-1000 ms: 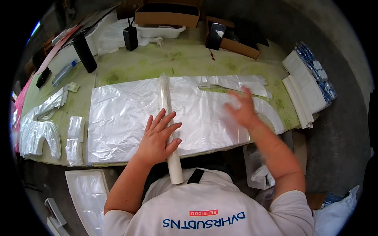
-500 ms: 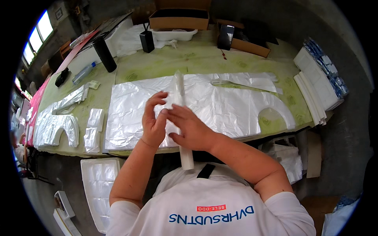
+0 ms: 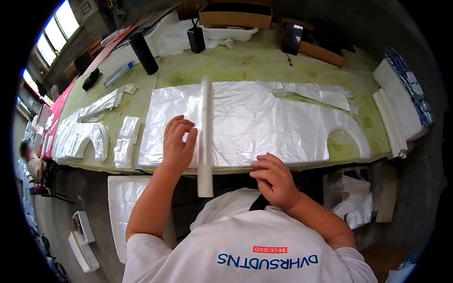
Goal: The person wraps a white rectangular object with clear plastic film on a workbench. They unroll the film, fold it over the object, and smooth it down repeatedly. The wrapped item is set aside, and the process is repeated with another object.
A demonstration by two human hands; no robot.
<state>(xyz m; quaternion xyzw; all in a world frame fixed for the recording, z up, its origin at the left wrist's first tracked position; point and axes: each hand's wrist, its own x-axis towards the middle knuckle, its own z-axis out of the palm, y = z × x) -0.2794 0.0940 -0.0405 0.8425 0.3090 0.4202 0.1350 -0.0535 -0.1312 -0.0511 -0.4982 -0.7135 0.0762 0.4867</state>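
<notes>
1. White film roll (image 3: pixel 205 137) lay crosswise over flat plastic sheets (image 3: pixel 264 127), covering a strip of them; near end overhung the table edge.
2. Via my remote view, left hand (image 3: pixel 179 141) was just beside the roll, fingers half-curled, slightly parted; I couldn't tell if it touched.
3. Right hand (image 3: pixel 276 181) was apart from the roll, before the table edge, fingers loosely bent.
4. Left of the sheets I logged folded film packs (image 3: pixel 130 129) and a curved film piece (image 3: pixel 71 137).
5. Far side: blue-capped bottle (image 3: pixel 118 75), black cylinder (image 3: pixel 144 54), pronged black box (image 3: pixel 196 38), white tray (image 3: pixel 226 34), cardboard carton (image 3: pixel 235 19), dark flat device (image 3: pixel 292 39) leaning by an open carton (image 3: pixel 321 55).
6. Right end: pale rolls (image 3: pixel 389 122) beside a white stack (image 3: pixel 398 101) bearing blue packets (image 3: pixel 410 85).
7. Surface: green-patterned cover (image 3: pixel 264 61), wrinkled in places.
8. Room: grey floor (image 3: pixel 410 203), white tub (image 3: pixel 111 198) below the table, bright window (image 3: pixel 66 19) upper left, seated person (image 3: pixel 35 162) far left.
</notes>
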